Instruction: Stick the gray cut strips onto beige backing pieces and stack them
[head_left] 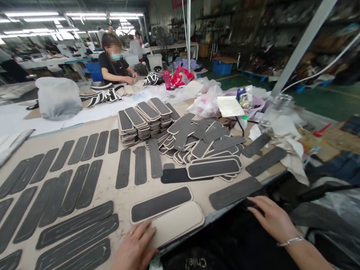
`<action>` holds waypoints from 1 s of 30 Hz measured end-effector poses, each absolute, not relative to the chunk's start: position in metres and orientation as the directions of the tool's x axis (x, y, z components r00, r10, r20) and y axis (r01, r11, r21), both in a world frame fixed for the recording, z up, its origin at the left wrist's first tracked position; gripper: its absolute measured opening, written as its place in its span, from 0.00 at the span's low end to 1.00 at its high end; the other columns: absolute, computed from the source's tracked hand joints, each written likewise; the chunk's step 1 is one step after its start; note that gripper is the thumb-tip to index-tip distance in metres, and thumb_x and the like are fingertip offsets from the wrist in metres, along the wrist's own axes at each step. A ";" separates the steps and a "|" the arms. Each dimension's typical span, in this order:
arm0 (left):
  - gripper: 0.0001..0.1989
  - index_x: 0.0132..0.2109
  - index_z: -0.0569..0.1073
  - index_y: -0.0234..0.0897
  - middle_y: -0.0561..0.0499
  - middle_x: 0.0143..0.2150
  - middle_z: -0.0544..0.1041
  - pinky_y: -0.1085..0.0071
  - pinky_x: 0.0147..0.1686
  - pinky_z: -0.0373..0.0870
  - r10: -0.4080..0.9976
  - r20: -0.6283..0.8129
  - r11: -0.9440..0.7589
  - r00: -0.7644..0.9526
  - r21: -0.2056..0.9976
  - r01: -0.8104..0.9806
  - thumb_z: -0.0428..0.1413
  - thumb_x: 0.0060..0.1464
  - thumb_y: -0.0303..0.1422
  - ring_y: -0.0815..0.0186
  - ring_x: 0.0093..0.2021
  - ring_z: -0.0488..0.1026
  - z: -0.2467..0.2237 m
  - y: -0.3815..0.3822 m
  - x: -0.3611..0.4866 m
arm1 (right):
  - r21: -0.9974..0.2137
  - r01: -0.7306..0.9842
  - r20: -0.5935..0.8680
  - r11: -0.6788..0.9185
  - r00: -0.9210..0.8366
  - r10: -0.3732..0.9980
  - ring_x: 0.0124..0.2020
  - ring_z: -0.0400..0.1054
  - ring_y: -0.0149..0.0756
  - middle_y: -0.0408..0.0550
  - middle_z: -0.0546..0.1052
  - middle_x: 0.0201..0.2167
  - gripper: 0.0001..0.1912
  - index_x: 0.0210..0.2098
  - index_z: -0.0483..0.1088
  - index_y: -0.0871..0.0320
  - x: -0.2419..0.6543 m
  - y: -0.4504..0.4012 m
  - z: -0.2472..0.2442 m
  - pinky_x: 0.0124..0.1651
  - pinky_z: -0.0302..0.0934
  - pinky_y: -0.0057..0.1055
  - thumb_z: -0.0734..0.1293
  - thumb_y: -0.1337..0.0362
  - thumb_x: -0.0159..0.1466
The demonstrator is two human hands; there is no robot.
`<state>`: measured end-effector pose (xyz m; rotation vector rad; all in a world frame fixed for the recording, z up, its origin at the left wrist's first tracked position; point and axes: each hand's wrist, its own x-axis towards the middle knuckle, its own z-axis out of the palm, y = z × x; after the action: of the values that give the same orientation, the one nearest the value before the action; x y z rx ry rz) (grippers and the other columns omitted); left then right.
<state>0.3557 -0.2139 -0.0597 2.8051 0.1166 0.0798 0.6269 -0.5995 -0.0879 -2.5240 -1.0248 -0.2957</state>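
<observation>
My left hand point(137, 245) lies with its fingers over the left end of a cream, round-cornered panel point(178, 223) at the table's front edge. Just behind that panel is a dark grey panel with a cream border point(161, 203). My right hand point(271, 216) is at the table edge, thumb and fingers bent around a small dark thing that I cannot make out. Beside its fingertips lies a plain dark grey strip point(234, 192). A bordered panel point(213, 167) rests on a black strip farther back.
Rows of grey strips point(75, 229) cover the left of the table point(117, 194). Neat stacks point(143, 118) and a loose pile of panels point(197, 137) stand behind. Plastic bags point(207, 101) and a metal pole point(315, 20) are at right. Across the table sits a person point(114, 66).
</observation>
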 end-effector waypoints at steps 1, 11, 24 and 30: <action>0.20 0.53 0.67 0.45 0.47 0.56 0.65 0.58 0.52 0.61 0.081 0.064 -0.949 0.995 0.311 0.057 0.54 0.51 0.35 0.55 0.54 0.61 -0.063 -0.213 0.356 | -0.265 0.719 0.332 -0.643 0.694 0.639 0.42 0.67 0.38 0.50 0.72 0.39 0.14 0.45 0.68 0.56 0.626 -0.596 -0.086 0.47 0.64 0.36 0.60 0.59 0.61; 0.18 0.51 0.68 0.44 0.45 0.57 0.65 0.52 0.54 0.58 0.039 0.215 -0.986 0.976 0.168 0.003 0.52 0.53 0.39 0.54 0.55 0.61 -0.072 -0.222 0.352 | -0.197 0.832 0.118 -0.519 0.545 0.830 0.41 0.64 0.37 0.48 0.70 0.37 0.13 0.44 0.65 0.55 0.579 -0.532 -0.064 0.44 0.62 0.33 0.60 0.70 0.60; 0.13 0.46 0.71 0.42 0.45 0.52 0.69 0.53 0.53 0.60 0.228 0.334 -0.956 0.915 0.255 0.145 0.52 0.53 0.36 0.57 0.53 0.64 -0.074 -0.221 0.332 | -0.206 0.765 0.120 -0.610 0.639 0.760 0.38 0.64 0.35 0.46 0.70 0.34 0.08 0.38 0.66 0.56 0.577 -0.515 -0.067 0.42 0.59 0.30 0.60 0.67 0.58; 0.12 0.45 0.72 0.42 0.46 0.51 0.70 0.51 0.54 0.58 0.244 0.329 -0.952 0.912 0.263 0.159 0.52 0.53 0.36 0.57 0.52 0.66 -0.072 -0.227 0.336 | -0.081 0.709 0.148 -0.700 0.703 0.695 0.34 0.65 0.37 0.46 0.70 0.29 0.10 0.31 0.66 0.56 0.571 -0.493 -0.061 0.36 0.56 0.30 0.62 0.55 0.59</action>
<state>0.3362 -0.2270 -0.0723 2.8441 0.3038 0.5327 0.5709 -0.4928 -0.0611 -2.7763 -1.1507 -0.1602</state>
